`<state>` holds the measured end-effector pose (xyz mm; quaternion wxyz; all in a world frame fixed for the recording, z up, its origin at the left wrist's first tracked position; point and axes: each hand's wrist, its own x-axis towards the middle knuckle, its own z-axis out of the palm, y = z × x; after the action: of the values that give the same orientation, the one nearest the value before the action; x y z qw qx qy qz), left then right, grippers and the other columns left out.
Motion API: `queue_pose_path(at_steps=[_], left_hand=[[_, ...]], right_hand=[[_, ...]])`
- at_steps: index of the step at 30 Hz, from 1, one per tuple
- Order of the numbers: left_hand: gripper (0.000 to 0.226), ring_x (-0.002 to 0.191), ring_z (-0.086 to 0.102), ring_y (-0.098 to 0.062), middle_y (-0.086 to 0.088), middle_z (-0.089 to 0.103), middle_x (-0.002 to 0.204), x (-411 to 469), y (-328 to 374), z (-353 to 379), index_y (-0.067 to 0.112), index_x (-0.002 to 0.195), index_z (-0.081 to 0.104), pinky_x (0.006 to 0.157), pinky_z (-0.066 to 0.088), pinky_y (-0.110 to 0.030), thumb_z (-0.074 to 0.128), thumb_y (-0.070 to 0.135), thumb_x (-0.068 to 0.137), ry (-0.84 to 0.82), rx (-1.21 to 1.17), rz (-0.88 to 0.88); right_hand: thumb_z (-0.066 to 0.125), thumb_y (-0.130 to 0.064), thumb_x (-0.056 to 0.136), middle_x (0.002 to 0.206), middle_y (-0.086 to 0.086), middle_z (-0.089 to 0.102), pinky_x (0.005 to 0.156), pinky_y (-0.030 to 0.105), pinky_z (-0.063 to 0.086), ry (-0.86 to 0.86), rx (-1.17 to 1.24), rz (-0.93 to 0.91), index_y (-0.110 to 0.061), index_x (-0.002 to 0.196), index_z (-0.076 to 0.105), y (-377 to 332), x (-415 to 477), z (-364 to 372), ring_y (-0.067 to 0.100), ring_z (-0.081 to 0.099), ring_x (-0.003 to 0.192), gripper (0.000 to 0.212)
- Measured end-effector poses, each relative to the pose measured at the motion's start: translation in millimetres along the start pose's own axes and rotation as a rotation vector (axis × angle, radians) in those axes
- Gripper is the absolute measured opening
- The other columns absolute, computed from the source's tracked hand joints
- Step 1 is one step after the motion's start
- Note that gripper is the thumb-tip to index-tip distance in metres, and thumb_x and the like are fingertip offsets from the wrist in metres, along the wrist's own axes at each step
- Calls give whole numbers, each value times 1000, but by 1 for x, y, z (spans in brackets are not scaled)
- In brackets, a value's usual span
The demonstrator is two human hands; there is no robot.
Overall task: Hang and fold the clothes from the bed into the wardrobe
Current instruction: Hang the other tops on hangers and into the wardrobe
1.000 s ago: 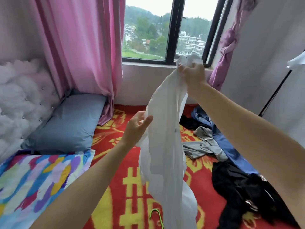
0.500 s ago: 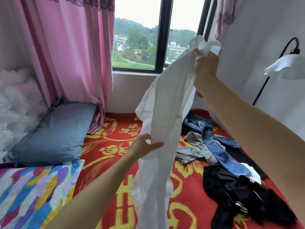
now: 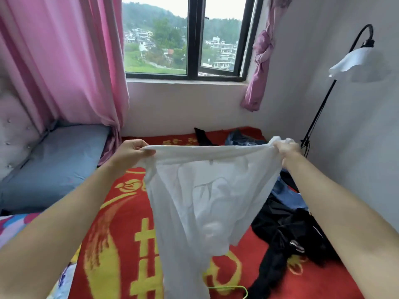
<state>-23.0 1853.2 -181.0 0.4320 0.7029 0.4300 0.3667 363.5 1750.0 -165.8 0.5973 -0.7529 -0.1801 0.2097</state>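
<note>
A thin white garment (image 3: 200, 197) hangs spread out between my two hands above the bed. My left hand (image 3: 129, 153) pinches its top edge on the left, and my right hand (image 3: 286, 148) grips a bunched corner on the right. The top edge is pulled taut and the rest droops in folds down to the red and yellow blanket (image 3: 121, 244). A pile of black clothes (image 3: 289, 234) lies to the right on the bed, with blue clothing (image 3: 285, 195) behind it. A green hanger (image 3: 239, 289) peeks out under the white garment's lower end.
A blue pillow (image 3: 56, 160) lies at the left by the tufted headboard (image 3: 15, 130). A multicoloured quilt (image 3: 13, 225) sits at the lower left. Pink curtains (image 3: 71, 61) flank the window (image 3: 185, 37). A black floor lamp (image 3: 352, 61) with a white shade stands by the right wall.
My right hand has come down from high up to the level of my left hand. My left hand now pinches the edge, and the garment went from hanging lengthwise to stretched wide between both hands.
</note>
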Motion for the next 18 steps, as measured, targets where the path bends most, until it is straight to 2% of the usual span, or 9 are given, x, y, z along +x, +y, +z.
queue_pose_path(at_steps=[3, 5, 6, 8, 11, 13, 15, 17, 18], left_hand=[[21, 38, 35, 1, 11, 47, 47, 9, 18, -9, 13, 67, 56, 45, 30, -19, 66, 2, 83, 50, 31, 32], [23, 40, 37, 2, 12, 49, 47, 13, 29, -13, 14, 68, 55, 46, 32, -17, 63, 0, 84, 84, 52, 51], [24, 41, 40, 3, 10, 50, 51, 14, 36, -15, 15, 69, 54, 45, 33, -13, 62, 0, 86, 104, 60, 62], [23, 49, 44, 1, 2, 50, 62, 16, 48, -22, 17, 71, 54, 45, 34, -10, 60, 2, 88, 135, 93, 83], [22, 61, 45, -9, -2, 51, 69, 16, 55, -31, 18, 74, 55, 50, 38, -12, 58, 1, 88, 164, 100, 89], [22, 61, 46, -11, -4, 51, 70, 15, 55, -34, 15, 74, 55, 49, 40, -12, 58, -2, 88, 167, 62, 81], [22, 55, 49, -8, -3, 54, 66, 14, 51, -34, 15, 74, 57, 48, 41, -12, 58, -4, 86, 165, 41, 68], [23, 47, 50, -1, 6, 59, 56, 14, 50, -31, 15, 74, 59, 47, 42, -12, 59, -5, 85, 171, 29, 54], [23, 45, 50, 1, 11, 59, 52, 14, 50, -29, 14, 73, 59, 47, 42, -13, 59, -6, 85, 170, 20, 53]], right_hand=[[63, -19, 87, 79, 7, 44, 69, 30, 36, -35, -66, 30, -12, 65, 38, 43, 9, 4, 18, 43, 69, 34], [66, -21, 86, 87, 8, 52, 78, 35, 42, -49, -39, 36, -3, 85, 54, 61, 12, 8, 22, 49, 85, 22], [68, -21, 85, 94, 9, 55, 81, 39, 45, -48, -19, 51, 3, 101, 59, 70, 15, 10, 23, 51, 90, 30], [67, -16, 85, 105, 13, 60, 74, 40, 46, -54, 11, 77, 10, 111, 59, 84, 20, 10, 24, 53, 91, 37], [65, -11, 86, 108, 26, 63, 75, 40, 45, -29, 39, 83, 15, 103, 60, 103, 26, 8, 28, 56, 91, 32], [64, -8, 86, 88, 22, 62, 75, 39, 40, -25, -46, 80, 13, 82, 59, 112, 30, 6, 27, 53, 87, 22], [60, -7, 88, 76, 19, 54, 74, 37, 34, -51, -189, 89, -1, 63, 48, 124, 38, 3, 24, 46, 80, 28], [55, -8, 89, 97, 25, 59, 83, 40, 41, -102, -381, 146, 3, 84, 54, 137, 43, 3, 27, 52, 87, 12], [56, -10, 89, 113, 26, 58, 87, 40, 43, -101, -500, 143, 5, 103, 57, 140, 43, 6, 32, 55, 99, 20]])
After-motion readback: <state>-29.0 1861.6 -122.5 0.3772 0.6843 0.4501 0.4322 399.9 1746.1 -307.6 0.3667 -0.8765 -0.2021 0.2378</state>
